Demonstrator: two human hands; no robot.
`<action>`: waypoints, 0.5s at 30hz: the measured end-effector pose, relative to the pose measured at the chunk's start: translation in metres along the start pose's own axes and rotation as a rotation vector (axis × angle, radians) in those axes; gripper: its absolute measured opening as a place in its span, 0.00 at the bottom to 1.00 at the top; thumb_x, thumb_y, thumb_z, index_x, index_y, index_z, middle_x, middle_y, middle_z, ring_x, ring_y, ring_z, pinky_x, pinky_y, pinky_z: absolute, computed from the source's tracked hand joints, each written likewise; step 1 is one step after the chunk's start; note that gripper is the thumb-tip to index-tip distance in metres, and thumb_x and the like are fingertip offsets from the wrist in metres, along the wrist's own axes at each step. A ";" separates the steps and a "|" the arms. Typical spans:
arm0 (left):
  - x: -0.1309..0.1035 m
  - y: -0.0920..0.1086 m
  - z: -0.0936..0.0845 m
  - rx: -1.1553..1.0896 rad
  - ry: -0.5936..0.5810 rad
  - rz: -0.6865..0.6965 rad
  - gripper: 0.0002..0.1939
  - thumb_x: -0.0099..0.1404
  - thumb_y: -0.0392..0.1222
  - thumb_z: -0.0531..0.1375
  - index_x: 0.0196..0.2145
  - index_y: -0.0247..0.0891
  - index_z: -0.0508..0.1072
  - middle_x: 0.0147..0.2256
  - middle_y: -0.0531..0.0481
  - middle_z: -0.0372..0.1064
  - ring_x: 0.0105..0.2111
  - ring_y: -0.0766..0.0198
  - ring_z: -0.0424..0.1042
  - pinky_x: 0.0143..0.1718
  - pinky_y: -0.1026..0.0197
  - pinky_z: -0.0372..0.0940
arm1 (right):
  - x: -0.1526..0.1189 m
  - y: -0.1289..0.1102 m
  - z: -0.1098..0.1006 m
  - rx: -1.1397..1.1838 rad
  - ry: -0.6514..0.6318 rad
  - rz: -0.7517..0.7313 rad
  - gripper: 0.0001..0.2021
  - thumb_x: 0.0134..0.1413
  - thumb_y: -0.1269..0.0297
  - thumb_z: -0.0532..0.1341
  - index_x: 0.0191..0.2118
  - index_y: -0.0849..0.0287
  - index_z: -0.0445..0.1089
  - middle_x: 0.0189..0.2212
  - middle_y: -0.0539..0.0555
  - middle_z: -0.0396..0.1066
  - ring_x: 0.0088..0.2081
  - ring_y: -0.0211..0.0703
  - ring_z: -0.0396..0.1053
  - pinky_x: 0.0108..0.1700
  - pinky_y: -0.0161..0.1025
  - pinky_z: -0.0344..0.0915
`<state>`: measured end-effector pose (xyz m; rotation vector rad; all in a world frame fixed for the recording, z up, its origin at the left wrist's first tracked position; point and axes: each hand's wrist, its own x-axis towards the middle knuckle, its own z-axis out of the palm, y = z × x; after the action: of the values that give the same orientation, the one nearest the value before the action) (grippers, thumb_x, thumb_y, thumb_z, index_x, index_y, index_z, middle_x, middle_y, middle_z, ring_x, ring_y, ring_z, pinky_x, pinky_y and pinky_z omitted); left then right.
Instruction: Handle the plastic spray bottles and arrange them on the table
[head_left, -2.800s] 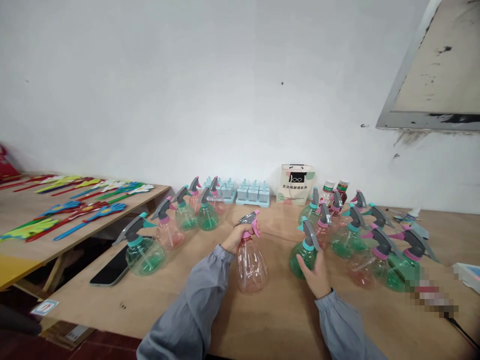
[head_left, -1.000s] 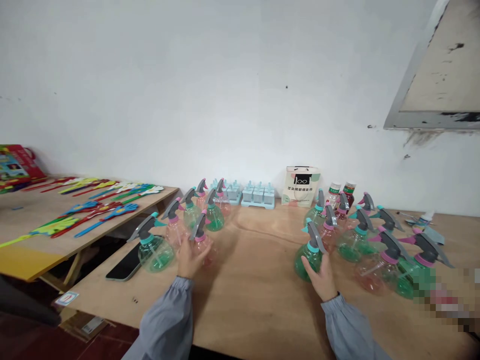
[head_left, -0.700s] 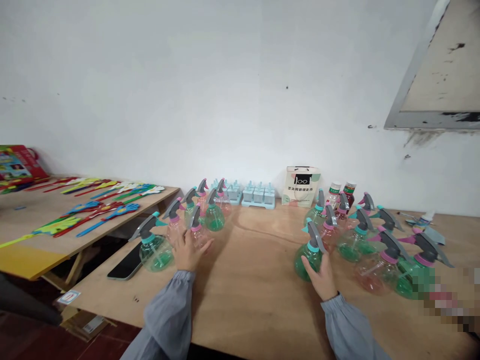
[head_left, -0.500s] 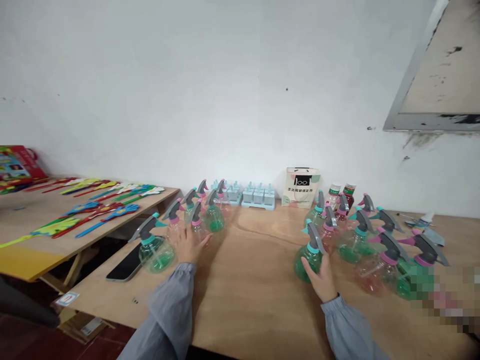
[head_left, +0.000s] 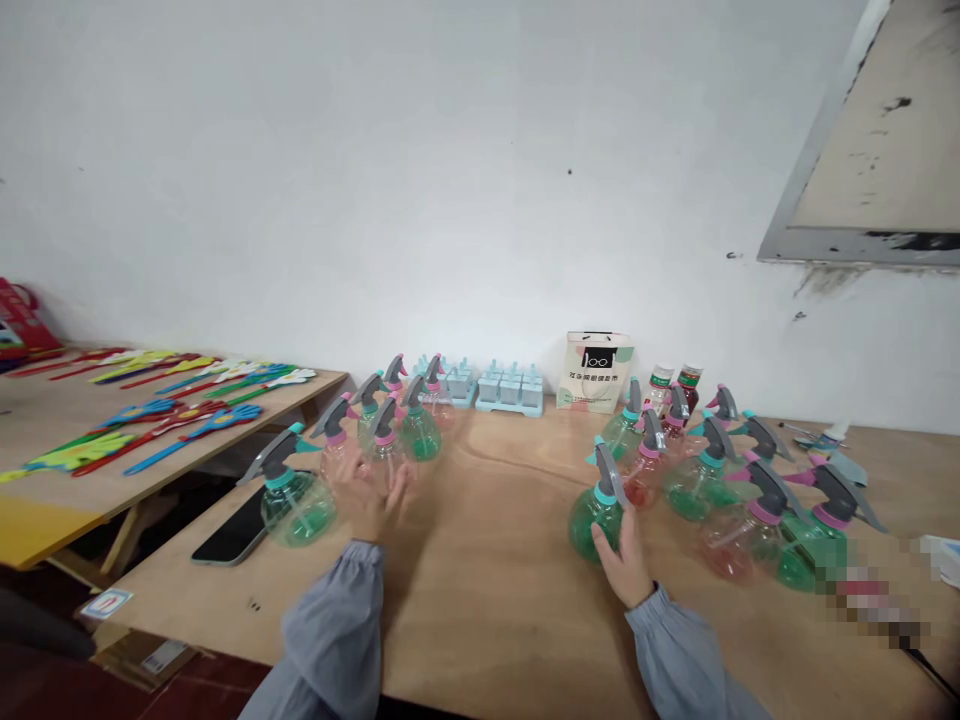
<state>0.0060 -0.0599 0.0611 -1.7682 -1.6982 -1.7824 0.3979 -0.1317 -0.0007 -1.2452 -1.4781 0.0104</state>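
While a pale wall [head_left: 375, 180] backs the room, we sit behind a wooden table [head_left: 487, 620], colorful hand-shaped pieces [head_left: 202, 422] lying on another table [head_left: 45, 437] at left. Among similar bottles [head_left: 421, 437] on our left stands a clear pink spray bottle [head_left: 391, 453], its head grey and pink; our left hand [head_left: 364, 497] is spread before it, contact uncertain. Our right hand [head_left: 625, 560] curls round a green spray bottle [head_left: 587, 522] with a grey-and-turquoise head, right of center. Its far fingers are hidden; pixelation blurs an object [head_left: 870, 592] at lower right.
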 end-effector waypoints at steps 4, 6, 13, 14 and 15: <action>-0.030 0.045 0.018 -0.300 -0.283 0.138 0.32 0.72 0.60 0.40 0.61 0.37 0.63 0.53 0.36 0.69 0.58 0.48 0.66 0.64 0.40 0.52 | -0.009 -0.018 0.015 -0.006 -0.061 -0.085 0.30 0.63 0.56 0.58 0.67 0.59 0.53 0.58 0.64 0.65 0.60 0.56 0.65 0.60 0.57 0.64; -0.042 0.077 0.032 -0.487 -0.511 0.087 0.34 0.73 0.60 0.41 0.69 0.39 0.48 0.59 0.36 0.64 0.62 0.50 0.62 0.65 0.41 0.50 | -0.015 -0.030 0.025 -0.006 -0.103 -0.129 0.30 0.63 0.56 0.58 0.67 0.58 0.52 0.57 0.64 0.67 0.59 0.56 0.67 0.59 0.56 0.66; -0.058 0.147 0.066 -0.703 -0.779 0.036 0.62 0.49 0.54 0.73 0.71 0.43 0.41 0.68 0.34 0.50 0.68 0.42 0.50 0.68 0.39 0.45 | -0.023 -0.046 0.035 -0.010 -0.246 -0.255 0.34 0.61 0.51 0.59 0.69 0.56 0.53 0.53 0.63 0.72 0.54 0.59 0.71 0.54 0.56 0.70; -0.061 0.149 0.067 -0.707 -0.771 0.029 0.61 0.48 0.53 0.74 0.71 0.43 0.45 0.68 0.35 0.51 0.68 0.41 0.51 0.69 0.38 0.45 | -0.023 -0.047 0.035 -0.001 -0.265 -0.269 0.35 0.60 0.50 0.59 0.69 0.55 0.52 0.52 0.63 0.72 0.53 0.59 0.72 0.53 0.55 0.71; -0.063 0.149 0.067 -0.707 -0.756 0.015 0.59 0.47 0.52 0.74 0.70 0.43 0.49 0.67 0.35 0.52 0.67 0.41 0.52 0.69 0.38 0.44 | -0.023 -0.047 0.034 0.009 -0.272 -0.282 0.37 0.59 0.49 0.60 0.70 0.53 0.50 0.52 0.62 0.73 0.52 0.59 0.73 0.52 0.55 0.72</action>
<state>0.1749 -0.1036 0.0819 -3.0415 -1.2459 -2.0047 0.3377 -0.1475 -0.0004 -1.0477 -1.8781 -0.0027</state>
